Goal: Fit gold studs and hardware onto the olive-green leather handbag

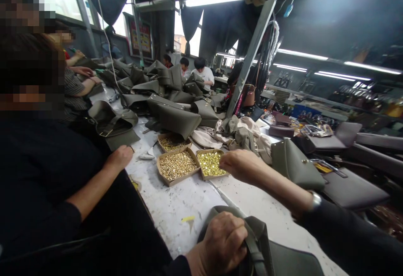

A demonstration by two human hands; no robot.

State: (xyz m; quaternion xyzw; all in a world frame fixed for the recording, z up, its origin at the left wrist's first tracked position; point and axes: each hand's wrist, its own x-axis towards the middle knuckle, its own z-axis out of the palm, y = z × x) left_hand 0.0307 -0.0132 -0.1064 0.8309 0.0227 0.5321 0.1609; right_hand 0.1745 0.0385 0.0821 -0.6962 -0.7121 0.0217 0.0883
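Low in the view, my left hand (pixel 224 239) is closed around the edge of a dark olive bag (pixel 260 242) lying on the white table (pixel 176 208). My right hand (pixel 239 164) reaches from the right, its fingertips at the right edge of a small box of shiny yellow-gold pieces (pixel 210 163). Those fingers are bent together, and whatever they hold is too small to make out. Beside that box stands a box of small gold-coloured studs (pixel 176 166), with a third box of metal pieces (pixel 172 142) behind it.
At the left a person in dark clothes (pixel 47 175) rests a hand on the table edge. Olive bags (pixel 173 116) are heaped behind the boxes, beside crumpled cloth (pixel 242 135). More bags (pixel 355 185) lie at the right. A metal post (pixel 255 45) rises beyond.
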